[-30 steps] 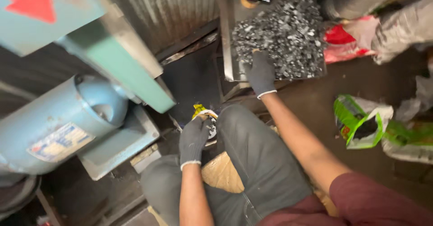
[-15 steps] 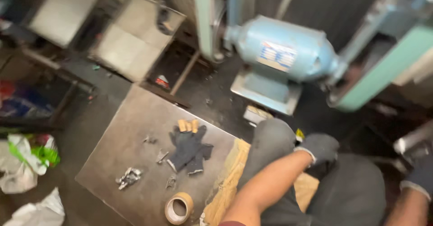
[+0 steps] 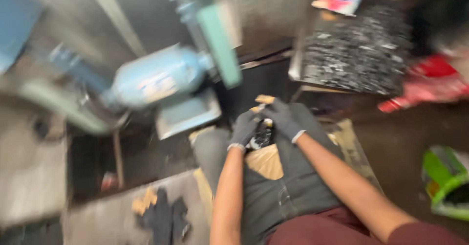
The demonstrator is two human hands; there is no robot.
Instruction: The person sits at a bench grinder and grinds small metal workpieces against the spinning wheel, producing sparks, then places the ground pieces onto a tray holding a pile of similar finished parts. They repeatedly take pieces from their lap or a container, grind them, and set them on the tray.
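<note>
Gloves: spare dark pair (image 3: 163,218) lying on the grey metal sheet (image 3: 102,220) on the floor, lower left.
Motor: pale blue (image 3: 156,78), standing beyond the knees.
Left hand: gloved (image 3: 243,129), fingers closed on a small dark object (image 3: 261,136), blurred, at the lap.
Right hand: gloved (image 3: 282,119), gripping the same object from above.
Tray: filled with dark metal pieces (image 3: 359,54), upper right.

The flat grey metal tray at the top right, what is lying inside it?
The grey metal tray is filled with a heap of small dark metal pieces. The heap hides its floor, and blur keeps their shape unclear.
</note>
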